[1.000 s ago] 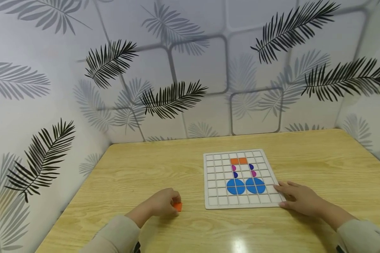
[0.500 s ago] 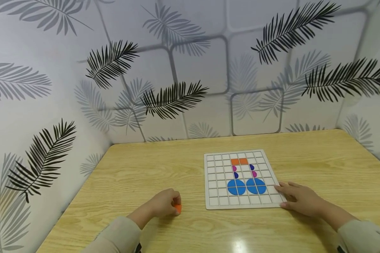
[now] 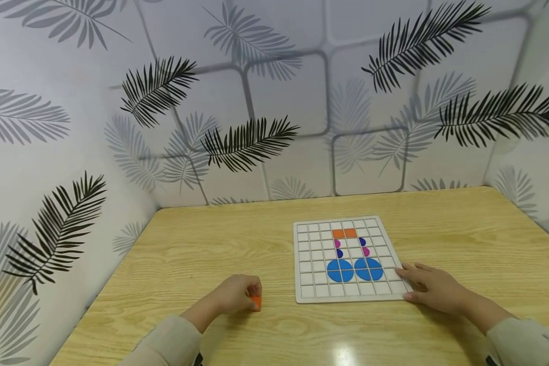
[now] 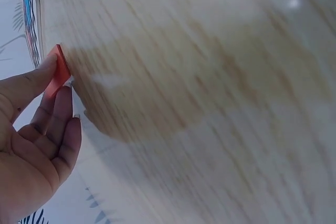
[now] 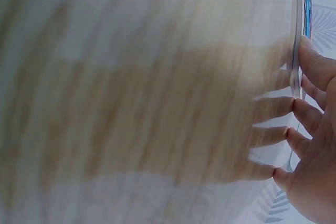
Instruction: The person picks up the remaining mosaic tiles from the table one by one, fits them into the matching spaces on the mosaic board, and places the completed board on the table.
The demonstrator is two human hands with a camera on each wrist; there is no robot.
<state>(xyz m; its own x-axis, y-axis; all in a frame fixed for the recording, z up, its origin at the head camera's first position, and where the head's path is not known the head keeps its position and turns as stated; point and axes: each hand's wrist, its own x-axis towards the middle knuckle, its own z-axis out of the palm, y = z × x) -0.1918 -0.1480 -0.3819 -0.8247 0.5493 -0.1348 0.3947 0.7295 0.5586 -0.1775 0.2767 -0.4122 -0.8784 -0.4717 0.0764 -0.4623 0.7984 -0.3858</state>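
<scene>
Between thumb and fingers, my left hand pinches a small flat orange tile, low over the table left of the board. In the left wrist view the tile is tilted, its thin edge showing. A white grid board lies flat. Two orange squares sit side by side near its top. Below them are small pink and dark blue half-rounds in two columns, then two blue circles made of quarter pieces. My right hand touches the board's right edge near its lower corner, fingers spread and fairly straight.
The wooden table reaches back to a wall papered with leaf prints. Another wall stands along the left side. A bright reflection shows on the tabletop near the front.
The orange tile has turned slightly in my left fingers, the hand staying in nearly the same spot. My right hand and the board keep their places.
</scene>
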